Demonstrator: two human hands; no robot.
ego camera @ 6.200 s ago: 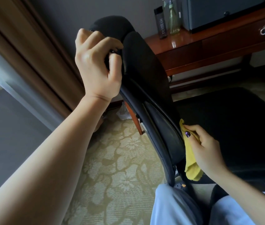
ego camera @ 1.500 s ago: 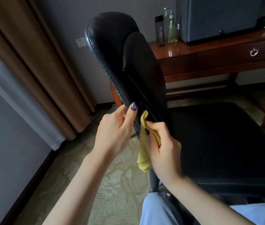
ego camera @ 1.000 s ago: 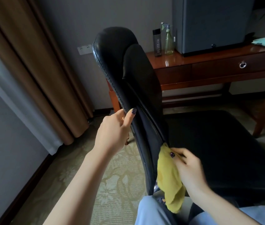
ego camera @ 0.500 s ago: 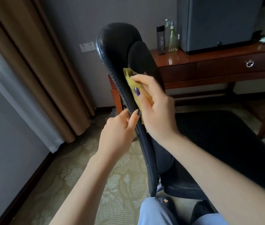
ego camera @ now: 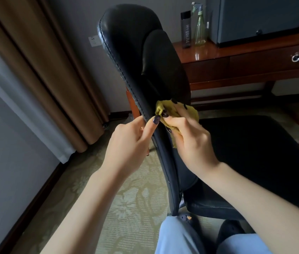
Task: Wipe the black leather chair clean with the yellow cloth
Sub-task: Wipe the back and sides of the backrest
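The black leather chair [ego camera: 135, 43] fills the middle of the view, its backrest seen edge-on and its seat spreading to the right. My left hand [ego camera: 128, 143] grips the stitched edge of the backrest about halfway up, thumb on the front side. Right beside it, my right hand [ego camera: 190, 136] holds the bunched yellow cloth [ego camera: 165, 109] and presses it against the front face of the backrest. Part of the cloth is hidden under my fingers.
A wooden desk [ego camera: 255, 57] with a ring-pull drawer stands behind the chair. It carries a black bottle [ego camera: 185, 29], a green spray bottle [ego camera: 200, 24] and a dark grey box [ego camera: 255, 17]. Brown curtains [ego camera: 40, 70] hang at left over patterned carpet [ego camera: 126, 208].
My right hand has brought the cloth down from the upper backrest to mid-height, next to my left hand. My left hand has kept its grip on the edge.
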